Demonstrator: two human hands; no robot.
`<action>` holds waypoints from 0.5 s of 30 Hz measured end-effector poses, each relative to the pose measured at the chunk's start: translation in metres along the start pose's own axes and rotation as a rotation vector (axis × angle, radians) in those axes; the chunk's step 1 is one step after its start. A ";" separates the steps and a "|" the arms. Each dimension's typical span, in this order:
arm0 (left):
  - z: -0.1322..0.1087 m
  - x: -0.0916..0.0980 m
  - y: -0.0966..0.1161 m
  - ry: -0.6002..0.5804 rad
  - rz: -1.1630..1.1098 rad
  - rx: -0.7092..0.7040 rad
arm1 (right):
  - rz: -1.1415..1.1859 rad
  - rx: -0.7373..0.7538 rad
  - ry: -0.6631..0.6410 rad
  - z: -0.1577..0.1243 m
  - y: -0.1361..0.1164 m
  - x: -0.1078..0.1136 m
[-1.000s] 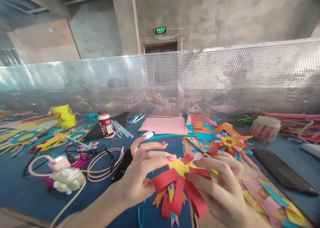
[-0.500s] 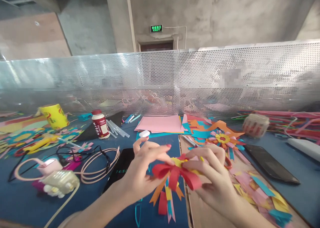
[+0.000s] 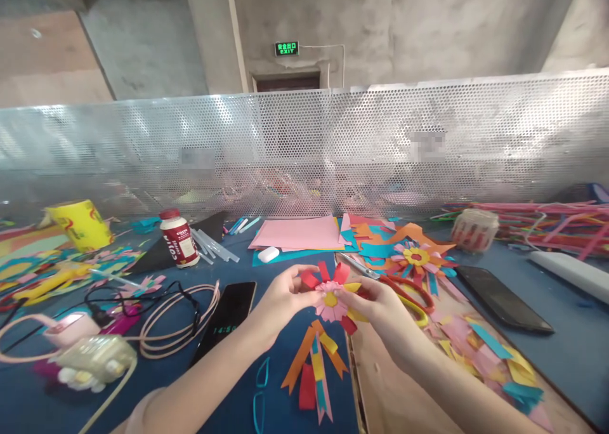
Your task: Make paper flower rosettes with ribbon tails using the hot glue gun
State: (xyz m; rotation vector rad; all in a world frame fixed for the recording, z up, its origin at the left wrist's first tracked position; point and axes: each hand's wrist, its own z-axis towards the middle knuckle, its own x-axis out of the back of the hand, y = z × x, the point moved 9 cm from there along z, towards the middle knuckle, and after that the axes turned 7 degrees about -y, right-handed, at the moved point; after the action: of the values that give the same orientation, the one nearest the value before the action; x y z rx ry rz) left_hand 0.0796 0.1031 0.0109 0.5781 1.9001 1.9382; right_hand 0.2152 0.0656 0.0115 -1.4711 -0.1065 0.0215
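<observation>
Both my hands hold one paper flower (image 3: 330, 292) above the blue table: red looped petals around a pink fringed ring with a yellow centre, its face turned toward me. My left hand (image 3: 280, 301) pinches its left edge. My right hand (image 3: 375, 310) grips its right side from behind. Directly below the flower lies a fan of loose orange, yellow, red and pink paper strips (image 3: 314, 364). A second finished paper flower (image 3: 415, 256) lies farther back on the right, on orange and teal paper scraps.
Scissors with red and yellow handles (image 3: 408, 293) lie behind my right hand. Two dark phones (image 3: 227, 313) (image 3: 500, 298) flank me. Left: a glue gun (image 3: 92, 361), cables (image 3: 178, 307), a bottle (image 3: 174, 238), yellow tape roll (image 3: 80, 223). Pink paper sheets (image 3: 299, 233) and a perforated metal screen (image 3: 304, 148) stand behind.
My hands moved away from me and turned the flower over, so its pink and yellow face shows instead of the red loops. The camera tilted, shifting the table left.
</observation>
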 end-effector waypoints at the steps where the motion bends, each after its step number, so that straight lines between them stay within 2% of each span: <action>1: 0.000 -0.001 -0.001 -0.005 0.005 -0.011 | 0.009 -0.006 0.002 0.000 0.001 -0.001; 8: -0.012 -0.008 0.012 -0.015 0.309 -0.209 | 0.068 0.010 0.042 -0.006 -0.003 0.001; 12: -0.029 -0.007 0.018 0.019 0.333 -0.380 | 0.210 0.038 0.045 -0.020 -0.009 -0.005; 15: -0.041 -0.003 0.014 0.040 0.334 -0.488 | 0.288 0.051 0.050 -0.030 -0.009 -0.013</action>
State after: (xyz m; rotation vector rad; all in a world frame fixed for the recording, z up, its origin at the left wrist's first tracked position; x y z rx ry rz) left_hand 0.0607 0.0661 0.0247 0.7384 1.3287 2.5248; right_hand 0.2047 0.0337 0.0169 -1.4247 0.1459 0.2192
